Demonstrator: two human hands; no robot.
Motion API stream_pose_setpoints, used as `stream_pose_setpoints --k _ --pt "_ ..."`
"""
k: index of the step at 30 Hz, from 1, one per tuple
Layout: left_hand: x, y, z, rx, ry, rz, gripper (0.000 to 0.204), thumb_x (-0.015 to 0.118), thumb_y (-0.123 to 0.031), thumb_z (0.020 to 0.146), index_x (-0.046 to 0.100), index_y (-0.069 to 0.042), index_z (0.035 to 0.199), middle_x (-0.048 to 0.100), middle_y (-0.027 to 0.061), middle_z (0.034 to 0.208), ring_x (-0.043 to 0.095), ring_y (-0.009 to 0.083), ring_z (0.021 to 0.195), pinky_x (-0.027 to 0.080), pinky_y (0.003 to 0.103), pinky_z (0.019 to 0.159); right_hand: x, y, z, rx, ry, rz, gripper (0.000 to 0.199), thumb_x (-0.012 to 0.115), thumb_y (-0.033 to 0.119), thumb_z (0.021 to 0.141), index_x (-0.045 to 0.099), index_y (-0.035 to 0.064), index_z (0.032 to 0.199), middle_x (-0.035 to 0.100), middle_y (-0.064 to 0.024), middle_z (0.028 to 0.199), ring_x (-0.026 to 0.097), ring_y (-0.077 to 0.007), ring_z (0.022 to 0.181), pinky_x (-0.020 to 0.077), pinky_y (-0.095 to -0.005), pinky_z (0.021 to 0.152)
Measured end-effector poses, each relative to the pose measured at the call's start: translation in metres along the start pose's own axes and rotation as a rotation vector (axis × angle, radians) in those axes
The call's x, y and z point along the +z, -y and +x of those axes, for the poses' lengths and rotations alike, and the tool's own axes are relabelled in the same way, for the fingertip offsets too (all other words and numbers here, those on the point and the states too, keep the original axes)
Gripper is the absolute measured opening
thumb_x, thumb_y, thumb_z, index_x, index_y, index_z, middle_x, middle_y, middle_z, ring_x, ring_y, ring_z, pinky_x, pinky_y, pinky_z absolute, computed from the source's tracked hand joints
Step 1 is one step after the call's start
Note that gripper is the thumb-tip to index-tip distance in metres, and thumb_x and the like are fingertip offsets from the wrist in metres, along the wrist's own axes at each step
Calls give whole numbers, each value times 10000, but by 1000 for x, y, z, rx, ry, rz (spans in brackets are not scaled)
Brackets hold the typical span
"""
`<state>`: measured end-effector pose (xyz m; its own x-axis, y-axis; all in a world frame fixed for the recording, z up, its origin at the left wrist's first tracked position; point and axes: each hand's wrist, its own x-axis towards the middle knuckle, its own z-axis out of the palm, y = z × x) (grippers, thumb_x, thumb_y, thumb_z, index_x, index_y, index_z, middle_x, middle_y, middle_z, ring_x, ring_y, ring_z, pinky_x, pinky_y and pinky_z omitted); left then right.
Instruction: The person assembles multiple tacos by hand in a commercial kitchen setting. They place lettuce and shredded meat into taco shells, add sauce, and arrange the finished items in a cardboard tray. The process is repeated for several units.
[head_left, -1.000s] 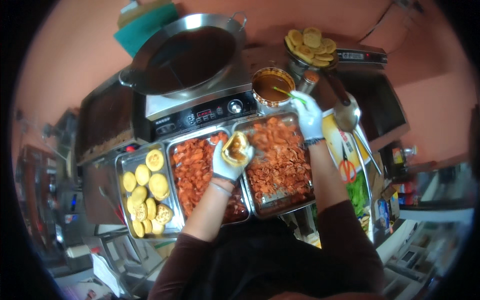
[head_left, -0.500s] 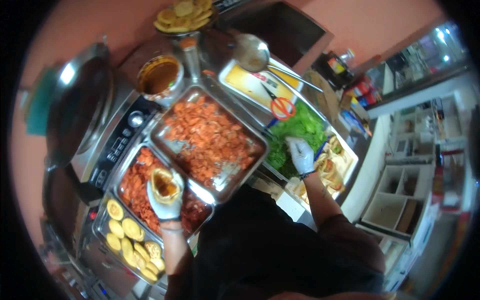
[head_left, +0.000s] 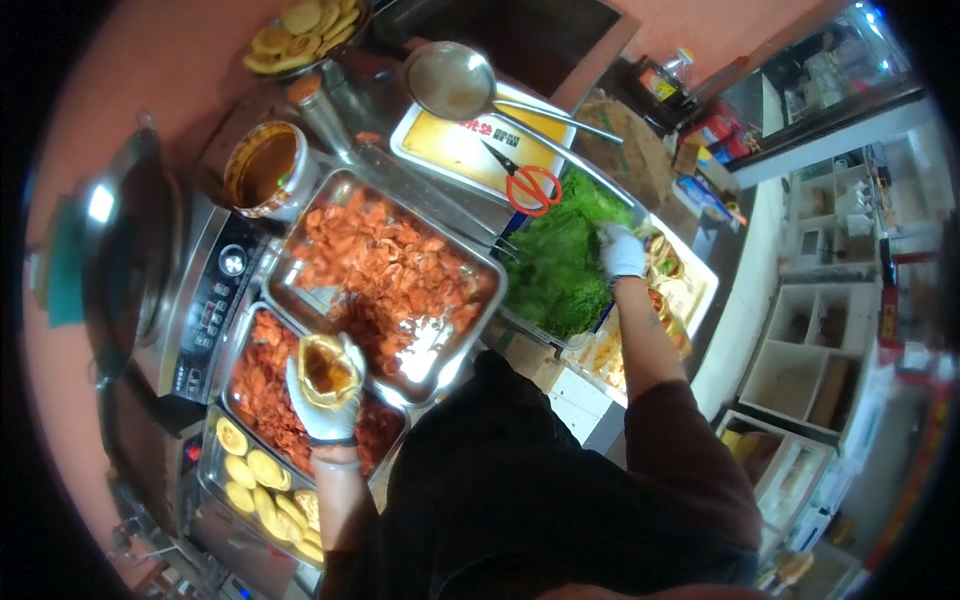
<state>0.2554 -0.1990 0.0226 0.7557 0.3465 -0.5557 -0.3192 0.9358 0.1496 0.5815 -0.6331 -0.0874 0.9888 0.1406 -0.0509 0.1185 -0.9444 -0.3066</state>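
My left hand (head_left: 328, 418), in a white glove, is closed round a split flatbread (head_left: 328, 372) whose open pocket faces up and shows brown sauce inside. It hovers over a metal tray of reddish chopped meat (head_left: 258, 385). My right hand (head_left: 622, 252), gloved too, is at the right side of a tray of chopped green leaves (head_left: 570, 265). Motion smears its fingers, so I cannot see whether they hold any leaves. Beside that hand, a white tray (head_left: 700, 285) carries filled flatbreads.
A larger metal tray (head_left: 490, 310) of chopped meat lies between my hands. Round yellow flatbreads (head_left: 265, 468) fill a tray at lower left. Farther off are a sauce pot (head_left: 268, 170), a big ladle (head_left: 450, 82) and red-handled scissors (head_left: 533, 190) on a yellow-and-white box lid.
My right hand has shifted from the middle of the greens toward their right edge. The left still holds the flatbread, much as before. The whole view has tilted a little.
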Motion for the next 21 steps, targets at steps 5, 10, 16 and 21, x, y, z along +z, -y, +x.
stream_pose_setpoints --k 5,10,16,21 --pt "-1 16 5 -37 -62 -29 496 617 -429 976 629 -31 1272 594 221 1334 549 399 1247 459 553 1072 -31 13 -13 194 -147 1015 445 717 112 922 627 54 1354 690 -103 1236 649 -232 1068 483 -345 991" --pt "-10 42 23 -35 69 120 508 525 -457 1009 619 -38 1281 637 226 1263 579 402 1212 458 571 1068 -61 171 -76 310 299 1771 298 630 39 962 578 3 1254 668 -90 1134 673 -227 1016 572 -340 855" --pt "18 64 25 -144 148 -47 510 527 -449 1013 602 -58 1331 626 189 1320 574 375 1233 440 533 1096 -14 308 -159 277 555 1822 273 690 -6 934 604 37 1189 675 -47 1080 660 -160 930 562 -324 855" --pt "5 63 16 -93 199 -90 520 516 -458 1016 605 -58 1335 643 185 1289 591 347 1212 455 501 1086 -4 324 -159 -731 -53 986 204 758 -4 803 728 79 987 656 -73 987 658 -243 863 539 -330 764"
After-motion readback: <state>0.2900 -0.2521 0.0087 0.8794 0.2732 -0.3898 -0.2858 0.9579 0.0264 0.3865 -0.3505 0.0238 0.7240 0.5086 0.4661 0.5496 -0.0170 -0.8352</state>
